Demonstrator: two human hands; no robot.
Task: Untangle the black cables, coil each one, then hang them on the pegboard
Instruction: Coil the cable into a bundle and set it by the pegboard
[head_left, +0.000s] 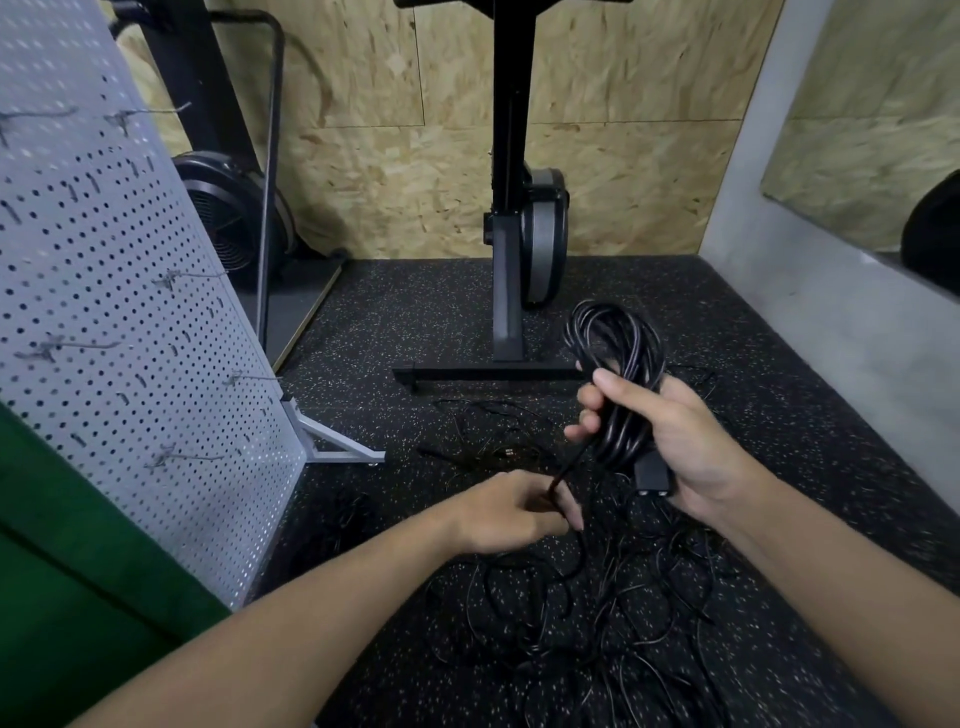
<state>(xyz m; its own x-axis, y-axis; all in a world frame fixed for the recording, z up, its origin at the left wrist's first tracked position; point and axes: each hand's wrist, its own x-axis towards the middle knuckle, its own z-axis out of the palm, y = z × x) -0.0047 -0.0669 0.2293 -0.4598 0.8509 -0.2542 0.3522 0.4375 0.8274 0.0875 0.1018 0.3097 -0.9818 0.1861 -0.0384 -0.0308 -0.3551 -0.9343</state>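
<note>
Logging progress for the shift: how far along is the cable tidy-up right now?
Done: nothing is finished, but one cable is mostly wound into a coil. In hand: the right hand grips that coil, and the left hand pinches its trailing strand. Left: a tangle of black cables lies on the floor, and the pegboard hooks in view carry no cable.

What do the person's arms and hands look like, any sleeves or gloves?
The left forearm and right forearm are bare, no sleeves showing. The left hand and right hand are ungloved; no watch or ring is visible.
</note>
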